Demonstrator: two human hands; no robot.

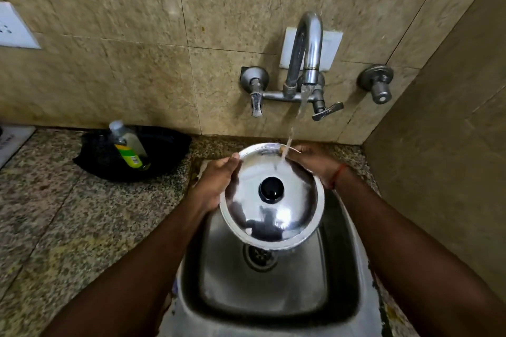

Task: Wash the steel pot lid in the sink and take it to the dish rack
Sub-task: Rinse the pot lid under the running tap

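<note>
**Lid under the running tap**

The person stands at the sink point(339, 306) with both arms reaching over it. The steel pot lid point(290, 208) is held above the basin, tilted so its domed top and black knob point(271, 189) face the person, its lower edge hanging just over the drain point(258, 256). The left hand point(216, 182) is closed on the lid's left rim, thumb over the top edge and fingers curled behind. The right hand point(315, 159) grips the far right rim; its fingers are mostly hidden behind the steel, so how tightly they close I cannot tell, but it plainly has hold of the lid. A red thread point(336, 175) circles that wrist.

Water point(297, 117) falls from the curved faucet point(306, 49) on the wall behind the sink and strikes the lid's upper edge right by the right hand's fingertips. A lever handle point(327, 111) sits below the spout, with a round wall valve point(379, 85) off to the right of the sink.

Left of the sink, on the speckled granite counter point(68, 213), a black dish point(164, 150) holds a plastic bottle point(127, 145) with a green and yellow label, leaning at a slant.
</note>
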